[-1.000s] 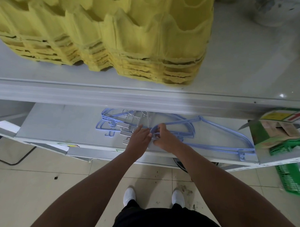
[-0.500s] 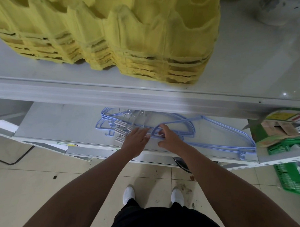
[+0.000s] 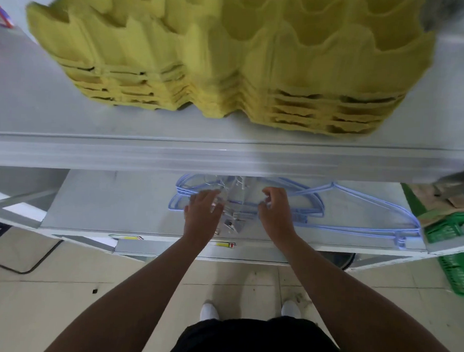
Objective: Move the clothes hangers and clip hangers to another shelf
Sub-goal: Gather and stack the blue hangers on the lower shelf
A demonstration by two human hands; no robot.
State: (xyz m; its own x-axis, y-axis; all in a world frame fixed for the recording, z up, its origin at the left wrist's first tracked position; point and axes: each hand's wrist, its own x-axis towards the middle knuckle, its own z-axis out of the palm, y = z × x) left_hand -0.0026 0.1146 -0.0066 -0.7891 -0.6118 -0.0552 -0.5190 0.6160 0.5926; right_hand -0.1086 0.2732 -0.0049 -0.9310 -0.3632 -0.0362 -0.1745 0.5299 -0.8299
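Observation:
Several light-blue wire clothes hangers [image 3: 355, 228] lie in a loose heap on the lower grey shelf [image 3: 106, 203], some reaching left [image 3: 176, 200] and one long one stretching right. A bundle of shiny metal clip hangers [image 3: 233, 220] lies in the middle of the heap. My left hand [image 3: 202, 211] closes on the bundle's left side. My right hand [image 3: 275, 213] is to its right, fingers curled around a blue hanger wire. The upper shelf's front edge hides the heap's far part. The picture is blurred.
The upper shelf [image 3: 226, 157] juts out above the hangers and carries a stack of yellow egg trays [image 3: 229, 70]. A green crate [image 3: 454, 252] with cardboard stands at the right end of the lower shelf. Tiled floor and my white shoes are below.
My hands, close together on the hanger hook a second ago, have spread apart to either side of the clip hangers. The camera has tilted and moved left.

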